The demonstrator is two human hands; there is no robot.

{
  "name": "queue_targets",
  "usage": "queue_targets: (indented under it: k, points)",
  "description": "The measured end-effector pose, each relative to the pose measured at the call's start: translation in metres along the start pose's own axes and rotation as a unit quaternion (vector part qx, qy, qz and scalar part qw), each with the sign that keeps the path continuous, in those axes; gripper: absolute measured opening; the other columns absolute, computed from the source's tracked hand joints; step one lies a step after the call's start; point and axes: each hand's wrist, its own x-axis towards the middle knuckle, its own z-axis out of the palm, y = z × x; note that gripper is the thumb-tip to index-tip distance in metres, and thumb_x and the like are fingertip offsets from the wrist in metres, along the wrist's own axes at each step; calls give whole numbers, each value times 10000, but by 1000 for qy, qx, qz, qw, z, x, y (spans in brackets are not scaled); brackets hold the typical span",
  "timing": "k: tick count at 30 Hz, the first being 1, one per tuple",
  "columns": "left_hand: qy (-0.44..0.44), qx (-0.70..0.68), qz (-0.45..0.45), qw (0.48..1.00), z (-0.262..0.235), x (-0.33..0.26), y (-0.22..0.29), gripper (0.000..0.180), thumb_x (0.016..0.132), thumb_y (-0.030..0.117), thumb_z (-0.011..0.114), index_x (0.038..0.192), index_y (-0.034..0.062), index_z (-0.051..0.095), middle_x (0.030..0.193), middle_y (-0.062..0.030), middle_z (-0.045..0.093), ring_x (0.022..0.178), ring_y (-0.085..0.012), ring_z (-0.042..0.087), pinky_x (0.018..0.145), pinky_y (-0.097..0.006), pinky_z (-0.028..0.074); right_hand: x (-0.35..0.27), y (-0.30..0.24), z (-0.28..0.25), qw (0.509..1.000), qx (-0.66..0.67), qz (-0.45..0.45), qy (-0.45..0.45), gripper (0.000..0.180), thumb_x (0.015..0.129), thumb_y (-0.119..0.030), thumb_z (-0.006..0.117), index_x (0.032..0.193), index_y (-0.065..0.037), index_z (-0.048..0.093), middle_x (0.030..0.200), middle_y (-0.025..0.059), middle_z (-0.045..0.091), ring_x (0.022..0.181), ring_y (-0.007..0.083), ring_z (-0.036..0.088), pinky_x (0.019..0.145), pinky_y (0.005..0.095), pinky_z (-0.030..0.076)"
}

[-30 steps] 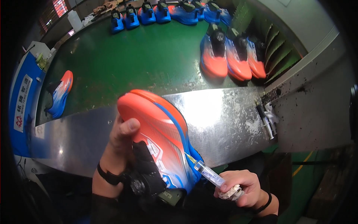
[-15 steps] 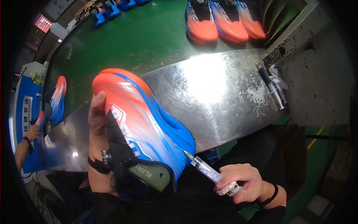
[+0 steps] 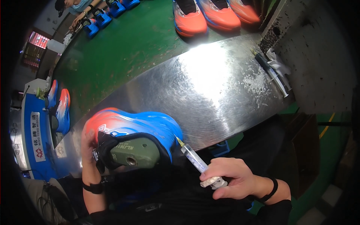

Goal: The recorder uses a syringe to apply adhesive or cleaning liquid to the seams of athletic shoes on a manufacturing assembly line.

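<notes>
At lower left my left hand (image 3: pixel 89 144) clasps the blue-orange shoe (image 3: pixel 135 125), my right hand (image 3: pixel 234 182) closed around the syringe (image 3: pixel 195 160); its needle could slip and jab the upper, I judge.

An orange-and-blue sports shoe (image 3: pixel 138 127) on a green last lies on its side, toe end gripped by the left hand's fingers (image 3: pixel 88 140). A clear syringe (image 3: pixel 195 159), pinched in the right hand's fingers (image 3: pixel 225 176), points its needle at the shoe's blue heel edge.
</notes>
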Motion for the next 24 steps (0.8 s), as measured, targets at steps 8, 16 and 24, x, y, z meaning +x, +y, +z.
queue_targets:
  k: [8, 16, 24]
  points:
    - [49, -43, -75, 995, -19, -53, -10, 364, 835, 223, 640, 1071, -20, 508, 997, -94, 607, 887, -158, 608, 819, -286, 494, 13, 10, 16, 998, -59, -22, 23, 356, 759, -189, 740, 1063, -49, 619, 919, 79, 652, 764, 220, 604, 676, 308, 468]
    - [-35, -101, -140, 984, 9, -101, -8, 699, 769, 284, 674, 1303, -54, 376, 1226, -176, 536, 1083, -268, 571, 932, -393, 463, 16, 8, 28, 994, -108, -12, 32, 347, 758, -192, 738, 1052, -48, 623, 891, 71, 641, 745, 214, 592, 672, 300, 462]
    - [-124, -241, -212, 939, 30, -123, -33, 805, 692, 229, 725, 1314, -76, 317, 1236, -228, 512, 1124, -295, 553, 984, -406, 434, 25, -8, 42, 992, -115, 44, 24, 343, 740, -199, 756, 1012, -27, 639, 791, 69, 612, 668, 190, 568, 610, 287, 445]
